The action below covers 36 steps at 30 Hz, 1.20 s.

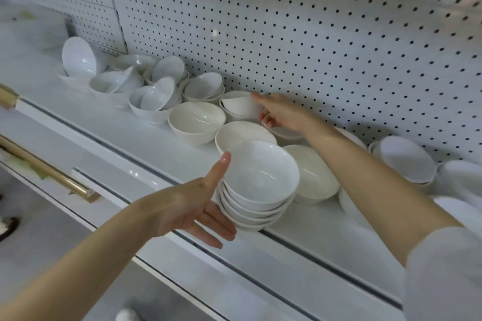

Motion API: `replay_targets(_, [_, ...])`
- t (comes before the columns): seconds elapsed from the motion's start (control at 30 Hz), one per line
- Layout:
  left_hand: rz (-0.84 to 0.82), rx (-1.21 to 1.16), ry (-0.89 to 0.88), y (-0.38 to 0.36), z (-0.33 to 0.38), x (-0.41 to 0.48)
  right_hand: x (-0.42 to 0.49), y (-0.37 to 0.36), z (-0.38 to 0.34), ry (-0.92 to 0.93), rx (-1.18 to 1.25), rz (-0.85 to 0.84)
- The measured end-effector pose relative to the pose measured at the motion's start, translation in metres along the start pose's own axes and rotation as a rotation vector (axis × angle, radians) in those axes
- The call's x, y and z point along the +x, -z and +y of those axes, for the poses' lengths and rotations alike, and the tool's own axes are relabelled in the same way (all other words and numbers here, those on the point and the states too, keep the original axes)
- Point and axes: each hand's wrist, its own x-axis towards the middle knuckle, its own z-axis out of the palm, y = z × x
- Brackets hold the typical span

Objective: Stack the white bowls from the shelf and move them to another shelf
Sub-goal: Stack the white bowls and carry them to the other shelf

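A stack of several white bowls point(258, 185) sits in my left hand point(198, 206), palm under the stack and thumb against the top bowl's rim, over the front edge of the white shelf point(135, 135). My right hand point(279, 112) reaches to the back of the shelf and grips a small white bowl point(241, 105), tilted, resting in another bowl by the pegboard. Many more white bowls lie loose on the shelf, such as a cream bowl point(197, 121) and a shallow one point(315, 172).
A white pegboard wall point(313, 34) backs the shelf. Piled tilted bowls point(156, 91) crowd the left rear, more bowls point(404, 159) the right. A gold rail point(44, 169) runs along a lower shelf at the left. A shelf edge strip point(287, 240) lies below the stack.
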Motion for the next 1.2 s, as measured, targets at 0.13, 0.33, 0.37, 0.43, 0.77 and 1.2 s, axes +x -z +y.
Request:
replay_targets(0.13, [-0.013, -0.010, 0.026, 0.002, -0.001, 0.002, 0.007, 0.003, -0.001, -0.053, 0.046, -0.009])
replay_targets(0.33, [-0.015, -0.031, 0.021, 0.002, 0.001, 0.003, 0.015, 0.003, -0.008, -0.045, -0.117, 0.017])
replay_targets(0.37, [-0.014, -0.036, 0.022, 0.002, 0.001, 0.003, 0.016, 0.003, -0.007, -0.043, -0.124, 0.022])
replay_targets(0.43, [-0.014, -0.045, 0.026, 0.002, 0.001, 0.003, 0.018, 0.002, -0.006, -0.040, -0.129, 0.027])
replay_targets(0.77, [-0.012, -0.048, 0.038, 0.002, 0.002, 0.004, 0.025, 0.003, 0.003, -0.055, -0.034, 0.003])
replay_targets(1.2, [-0.015, -0.055, 0.027, 0.002, 0.001, 0.005, 0.027, 0.012, 0.017, 0.035, -0.073, -0.064])
